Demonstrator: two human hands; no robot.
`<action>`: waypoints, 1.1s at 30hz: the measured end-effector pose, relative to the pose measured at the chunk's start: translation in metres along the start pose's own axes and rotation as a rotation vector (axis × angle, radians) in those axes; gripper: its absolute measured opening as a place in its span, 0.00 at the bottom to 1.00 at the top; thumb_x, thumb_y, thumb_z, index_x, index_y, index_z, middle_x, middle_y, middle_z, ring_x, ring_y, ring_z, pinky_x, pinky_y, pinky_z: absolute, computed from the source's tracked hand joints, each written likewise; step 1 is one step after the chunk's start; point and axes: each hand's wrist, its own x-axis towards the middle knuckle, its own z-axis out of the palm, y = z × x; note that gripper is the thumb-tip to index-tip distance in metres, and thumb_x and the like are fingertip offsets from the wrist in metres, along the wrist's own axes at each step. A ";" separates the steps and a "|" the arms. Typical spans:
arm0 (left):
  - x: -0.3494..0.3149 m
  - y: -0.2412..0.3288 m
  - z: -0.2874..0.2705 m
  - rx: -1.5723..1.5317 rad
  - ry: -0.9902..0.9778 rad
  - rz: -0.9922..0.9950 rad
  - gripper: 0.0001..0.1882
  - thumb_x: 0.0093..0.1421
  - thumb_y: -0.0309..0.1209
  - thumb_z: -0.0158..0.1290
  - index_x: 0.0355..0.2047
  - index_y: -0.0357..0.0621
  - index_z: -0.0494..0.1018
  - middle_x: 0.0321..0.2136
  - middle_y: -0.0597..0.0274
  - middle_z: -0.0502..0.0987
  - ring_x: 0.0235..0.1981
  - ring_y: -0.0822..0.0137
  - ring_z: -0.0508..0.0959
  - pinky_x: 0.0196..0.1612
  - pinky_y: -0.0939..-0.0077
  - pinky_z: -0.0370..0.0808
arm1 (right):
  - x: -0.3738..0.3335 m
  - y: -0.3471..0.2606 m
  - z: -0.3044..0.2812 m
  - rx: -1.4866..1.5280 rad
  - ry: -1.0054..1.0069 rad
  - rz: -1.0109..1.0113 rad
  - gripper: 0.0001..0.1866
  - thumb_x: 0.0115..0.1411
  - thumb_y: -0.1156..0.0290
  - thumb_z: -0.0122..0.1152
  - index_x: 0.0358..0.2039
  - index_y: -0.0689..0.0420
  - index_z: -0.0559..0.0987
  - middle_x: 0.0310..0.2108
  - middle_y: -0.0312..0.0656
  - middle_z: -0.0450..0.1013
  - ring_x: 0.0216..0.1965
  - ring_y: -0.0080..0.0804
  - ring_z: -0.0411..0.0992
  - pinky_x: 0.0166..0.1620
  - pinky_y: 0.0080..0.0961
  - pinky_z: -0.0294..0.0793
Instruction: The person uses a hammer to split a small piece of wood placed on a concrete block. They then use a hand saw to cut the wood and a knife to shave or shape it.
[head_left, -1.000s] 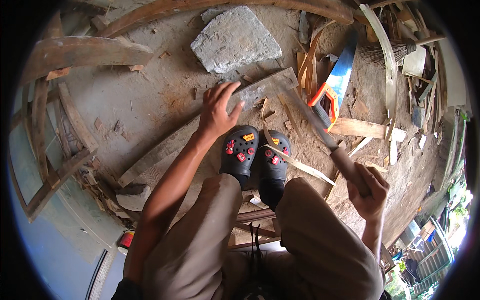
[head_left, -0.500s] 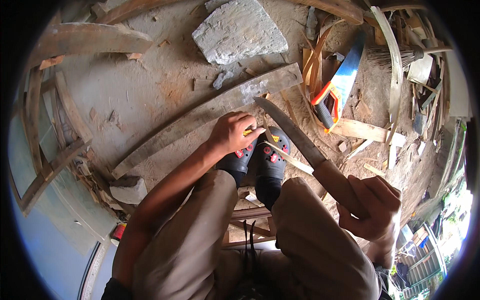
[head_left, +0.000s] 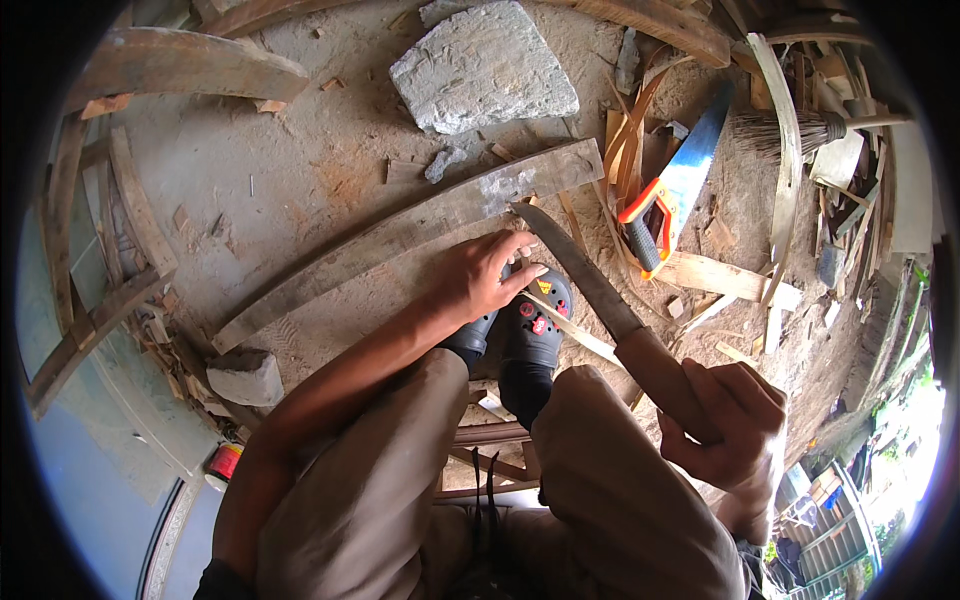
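Note:
My right hand [head_left: 735, 420] is wrapped round the wooden handle of a long machete [head_left: 585, 275]. Its dark blade slants up and left, the tip over a long, weathered plank [head_left: 420, 215] on the ground. Above my dark clogs [head_left: 535, 325] is my left hand [head_left: 490, 275], thumb and forefinger apart, with no held thing visible between them. Close below that thumb, a thin pale wood strip [head_left: 575, 330] runs down toward my right knee, passing under the blade. I cannot tell whether the thumb touches it.
An orange-handled handsaw [head_left: 690, 155] lies at the right among wood offcuts, near a twig broom [head_left: 790, 122]. A big flat stone [head_left: 485, 70] rests beyond the plank. Wooden frames [head_left: 95, 320] lean at the left, beside a small block [head_left: 245, 378].
My left hand has shifted right, over one clog, and its thumb and forefinger reach farther out. The machete stays in my right hand at nearly the same slant. The whole view has shifted slightly.

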 end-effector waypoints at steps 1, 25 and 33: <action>-0.001 0.000 0.001 -0.005 -0.017 -0.013 0.19 0.57 0.38 0.66 0.44 0.43 0.75 0.36 0.56 0.82 0.37 0.54 0.84 0.40 0.65 0.81 | 0.001 0.000 0.000 0.004 0.005 -0.002 0.24 0.40 0.72 0.69 0.42 0.63 0.82 0.27 0.43 0.76 0.24 0.39 0.76 0.27 0.32 0.77; 0.000 0.000 0.005 -0.048 -0.005 0.051 0.17 0.58 0.31 0.65 0.44 0.41 0.75 0.34 0.55 0.81 0.34 0.55 0.83 0.37 0.65 0.80 | 0.007 -0.002 0.000 0.008 0.048 0.004 0.23 0.39 0.72 0.70 0.41 0.62 0.83 0.26 0.43 0.75 0.23 0.39 0.77 0.27 0.31 0.77; 0.016 0.044 -0.035 -0.240 0.055 0.097 0.16 0.52 0.28 0.58 0.41 0.40 0.70 0.41 0.51 0.74 0.42 0.56 0.76 0.45 0.66 0.73 | 0.033 -0.026 -0.014 -0.010 0.032 -0.016 0.21 0.39 0.72 0.72 0.38 0.62 0.84 0.25 0.42 0.76 0.23 0.37 0.76 0.27 0.30 0.76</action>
